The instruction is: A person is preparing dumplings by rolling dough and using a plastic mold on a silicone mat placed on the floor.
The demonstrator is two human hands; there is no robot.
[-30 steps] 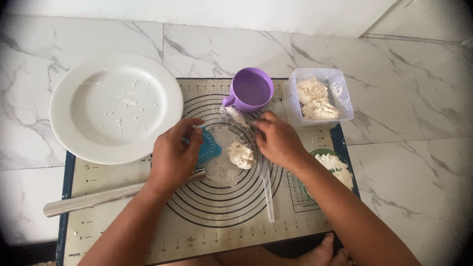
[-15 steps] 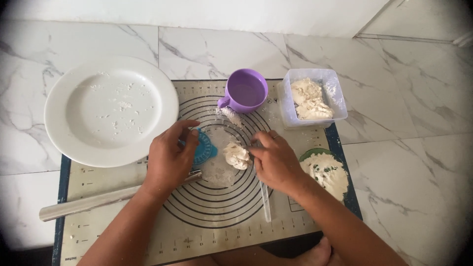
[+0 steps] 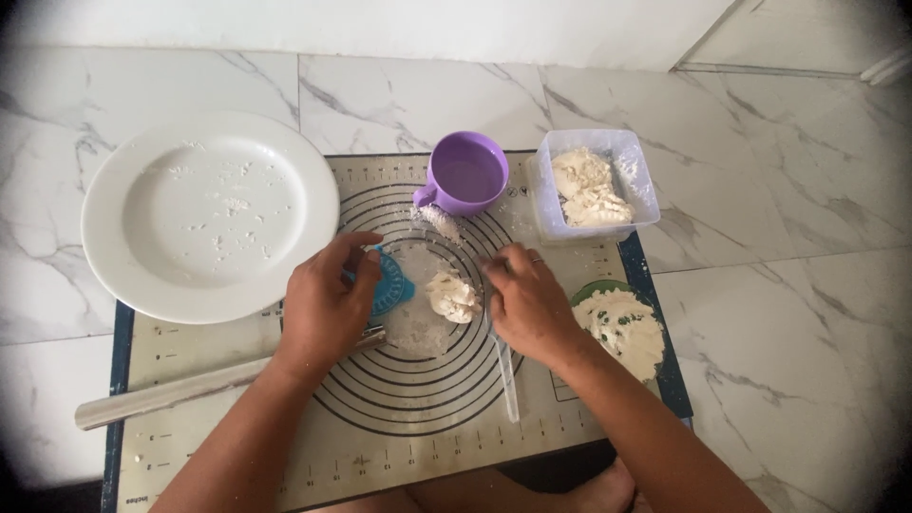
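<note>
Since the earlier frame, the right hand [image 3: 528,306] has been drawn slightly back from the dough lump [image 3: 453,296], which lies just left of its curled fingertips. The blue mold [image 3: 388,282] is pinched by the left hand [image 3: 325,306]; whether anything is held by the right cannot be told.

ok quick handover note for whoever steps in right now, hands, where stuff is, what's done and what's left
Left hand: rests on the blue round plastic dumpling mould, at the left edge of the thin flat dough circle.
Right hand: fingertips at the circle's right edge, holding nothing that I can make out.
On the beige silicone baking mat: small lump of white filling sits on the circle; purple plastic mug, clear tub of dough, steel rolling pin.
White floury plate holds no dumplings.
Done: circle rolled, filling placed. Left: folding and sealing, it seems.
</note>
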